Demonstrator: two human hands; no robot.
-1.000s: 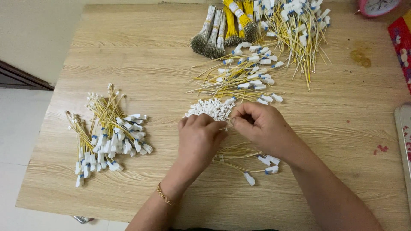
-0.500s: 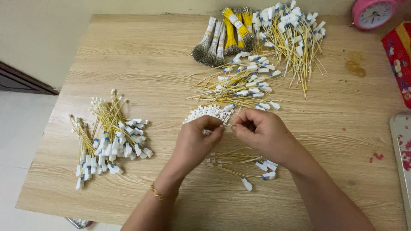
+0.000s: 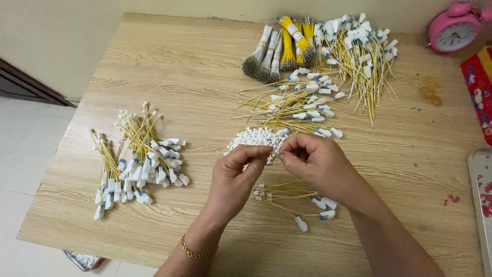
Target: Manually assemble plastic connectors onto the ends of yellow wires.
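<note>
Wires (image 3: 134, 156), yellow with white plugs, lie bundled at the bench's (image 3: 184, 77) left. Left hand (image 3: 237, 177) and right hand (image 3: 313, 161) each pinch a small white connector (image 3: 274, 149) at mid-bench, just before a heap of white connectors (image 3: 253, 138). Loose wires (image 3: 292, 197) lie beneath; a pink clock (image 3: 453, 32) stands far right.

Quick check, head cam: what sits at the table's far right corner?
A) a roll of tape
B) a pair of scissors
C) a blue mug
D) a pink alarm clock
D: a pink alarm clock stands at the far right corner of the wooden table, beyond the yellow wire pile.
</note>
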